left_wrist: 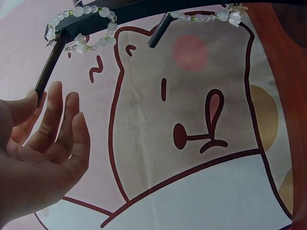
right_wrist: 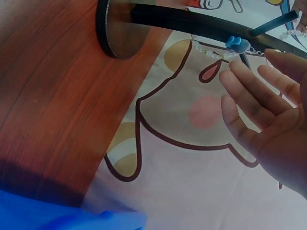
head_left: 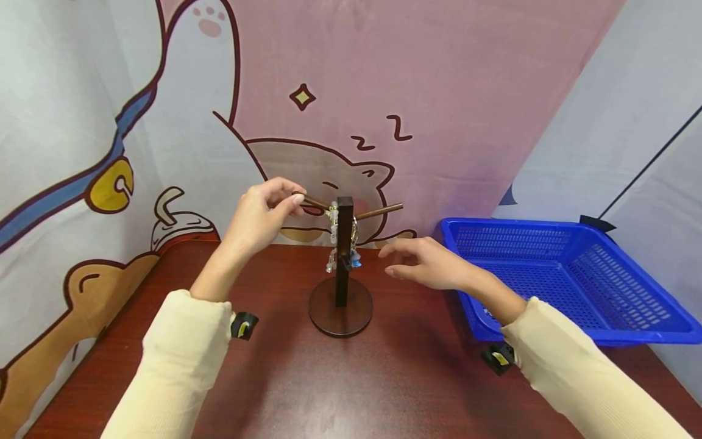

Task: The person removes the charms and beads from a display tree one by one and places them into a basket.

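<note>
A dark wooden jewellery stand [head_left: 342,280] rises from a round base, with pegs to either side. My left hand [head_left: 258,216] pinches the outer end of the left peg [left_wrist: 50,67] between thumb and finger; the other fingers are loosely bent. From that peg hangs a bracelet of clear and pale beads [left_wrist: 91,10]. On the stand's right side, a second beaded strand with a blue charm [right_wrist: 237,44] hangs close to the post. My right hand [head_left: 430,262] hovers to the right of it, fingers relaxed and holding nothing. Another pale bead strand [left_wrist: 206,18] shows lower on the post.
A blue perforated plastic basket [head_left: 457,228] sits at the right, beside my right forearm. The stand is on a reddish-brown wooden table [head_left: 307,384]. Behind the table hangs a cartoon-printed cloth [head_left: 439,91].
</note>
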